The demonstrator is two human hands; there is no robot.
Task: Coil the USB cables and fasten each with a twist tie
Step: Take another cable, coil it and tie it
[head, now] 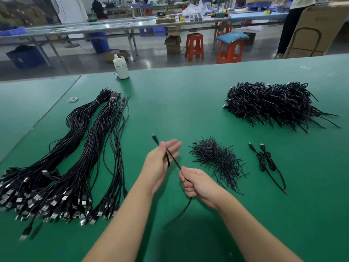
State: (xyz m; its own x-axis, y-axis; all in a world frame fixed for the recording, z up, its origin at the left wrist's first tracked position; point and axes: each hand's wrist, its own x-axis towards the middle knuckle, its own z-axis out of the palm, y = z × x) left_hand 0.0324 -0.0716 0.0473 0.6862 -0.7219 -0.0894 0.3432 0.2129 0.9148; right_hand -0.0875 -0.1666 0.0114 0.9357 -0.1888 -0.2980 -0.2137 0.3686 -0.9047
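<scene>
Head view. Left hand (160, 161), fingers straight and together, carries a loop of the black USB cable (174, 161) across its palm, plug end projecting past the thumb. Right hand (196, 184), fingers curled, grips the same cable, whose tail drops to the green table (179, 103). Just right: twist ties (217, 157); beyond, two coiled cables (266, 159). Left: uncoiled cable bundles (75, 157).
</scene>
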